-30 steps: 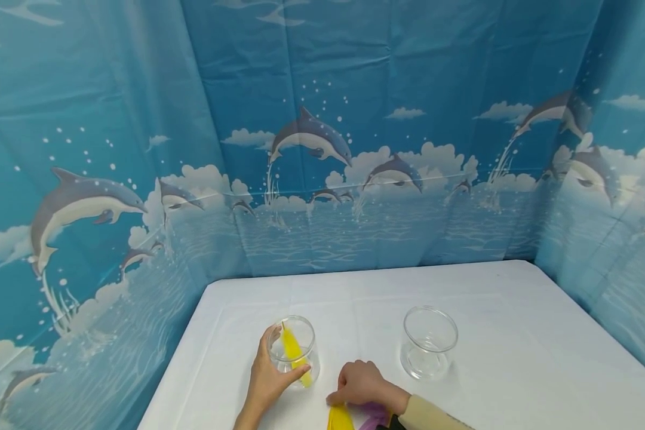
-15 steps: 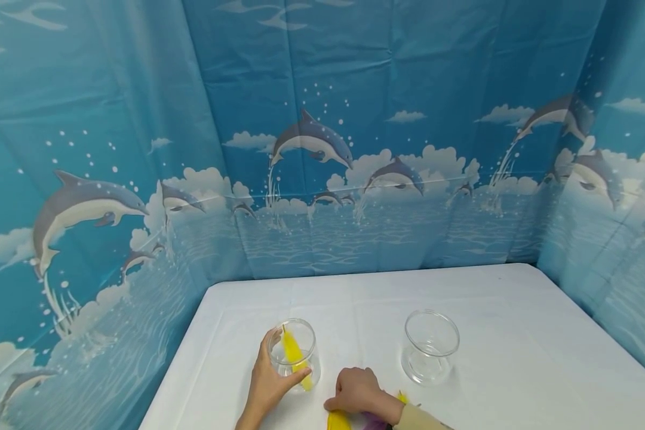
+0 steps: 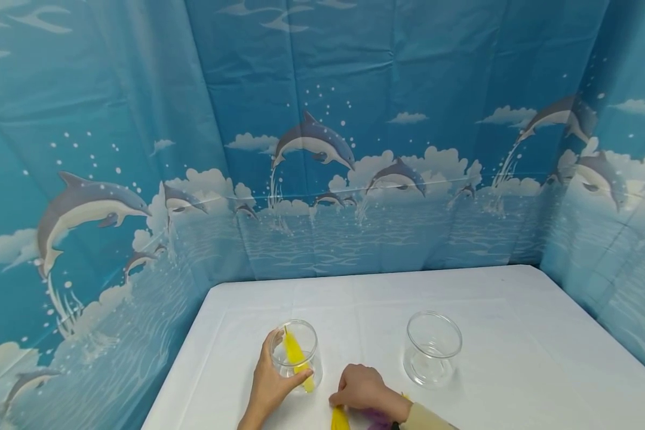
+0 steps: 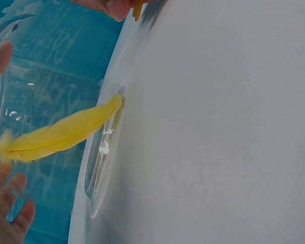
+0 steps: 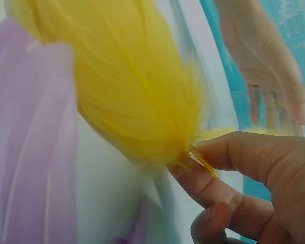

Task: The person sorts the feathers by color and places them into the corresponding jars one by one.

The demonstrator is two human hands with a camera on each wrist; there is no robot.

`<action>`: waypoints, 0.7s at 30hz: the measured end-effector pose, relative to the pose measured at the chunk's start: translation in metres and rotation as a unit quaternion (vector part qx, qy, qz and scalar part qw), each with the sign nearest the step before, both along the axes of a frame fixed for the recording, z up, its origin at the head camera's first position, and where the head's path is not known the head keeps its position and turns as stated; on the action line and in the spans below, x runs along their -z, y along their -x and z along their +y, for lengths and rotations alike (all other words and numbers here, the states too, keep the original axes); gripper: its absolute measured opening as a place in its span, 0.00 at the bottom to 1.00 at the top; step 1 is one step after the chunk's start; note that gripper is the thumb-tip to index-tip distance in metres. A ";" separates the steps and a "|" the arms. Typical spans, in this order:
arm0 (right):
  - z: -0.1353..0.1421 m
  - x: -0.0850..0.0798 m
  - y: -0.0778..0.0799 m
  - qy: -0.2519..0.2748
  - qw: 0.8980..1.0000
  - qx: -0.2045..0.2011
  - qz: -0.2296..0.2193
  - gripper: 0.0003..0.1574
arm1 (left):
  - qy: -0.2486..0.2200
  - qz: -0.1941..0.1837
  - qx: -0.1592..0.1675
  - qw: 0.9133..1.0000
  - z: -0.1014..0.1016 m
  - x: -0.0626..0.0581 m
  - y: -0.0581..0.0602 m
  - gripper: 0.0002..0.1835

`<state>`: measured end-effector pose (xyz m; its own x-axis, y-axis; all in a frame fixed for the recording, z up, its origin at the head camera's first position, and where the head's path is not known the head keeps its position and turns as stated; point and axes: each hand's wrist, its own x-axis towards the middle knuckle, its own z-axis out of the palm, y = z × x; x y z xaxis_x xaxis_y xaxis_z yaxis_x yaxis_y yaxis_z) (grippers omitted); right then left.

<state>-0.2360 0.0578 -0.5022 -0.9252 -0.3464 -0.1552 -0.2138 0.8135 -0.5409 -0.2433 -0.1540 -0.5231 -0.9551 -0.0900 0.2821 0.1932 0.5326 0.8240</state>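
My left hand (image 3: 271, 382) holds a clear glass cup (image 3: 317, 365), thumb and fingers on opposite sides of it. Inside leans a yellow feather (image 4: 66, 133), its quill at the rim and its tip near the base. To the right of this cup, low in the head view, my right hand (image 3: 361, 387) pinches another yellow feather (image 5: 127, 76) by its quill between thumb and fingers. Purple feathers (image 5: 35, 137) are beside the pinched one, partly hidden by the right hand and wrist in the head view.
A second clear glass cup (image 3: 432, 352) stands right of the first, beyond the right hand. Both stand on a white-covered table (image 3: 516, 346). A blue dolphin-print curtain (image 3: 355, 239) encloses the back and sides. A bit of yellow shows behind the right wrist.
The right hand stays close to the same place, and the yellow feather under its fingers shows narrower than before. The left hand keeps holding the cup. The head view has shifted slightly.
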 end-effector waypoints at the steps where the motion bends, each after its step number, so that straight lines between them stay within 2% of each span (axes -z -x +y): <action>1: 0.002 -0.001 0.000 0.005 1.000 -0.002 0.002 0.16 | 0.001 -0.001 0.000 1.000 0.000 0.000 0.000 0.59; 8: 0.014 -0.004 0.004 0.059 0.998 -0.013 0.027 0.15 | 0.001 0.009 0.001 1.000 0.000 0.000 0.001 0.59; 13: 0.020 -0.008 0.007 0.087 0.996 -0.001 0.021 0.16 | 0.000 0.023 0.008 1.000 0.000 -0.001 0.001 0.59; 17: 0.024 -0.016 0.010 0.123 0.992 0.010 0.004 0.16 | -0.003 0.025 0.007 1.000 0.000 -0.001 0.001 0.59; 21: 0.029 -0.029 0.014 0.175 0.984 0.012 0.010 0.16 | -0.001 0.024 0.006 1.000 -0.001 0.000 0.001 0.59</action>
<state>-0.2502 0.0864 -0.4732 -0.9350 -0.3543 -0.0126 -0.2102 0.5827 -0.7850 -0.2443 -0.1547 -0.5231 -0.9412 -0.0789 0.3284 0.2398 0.5284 0.8144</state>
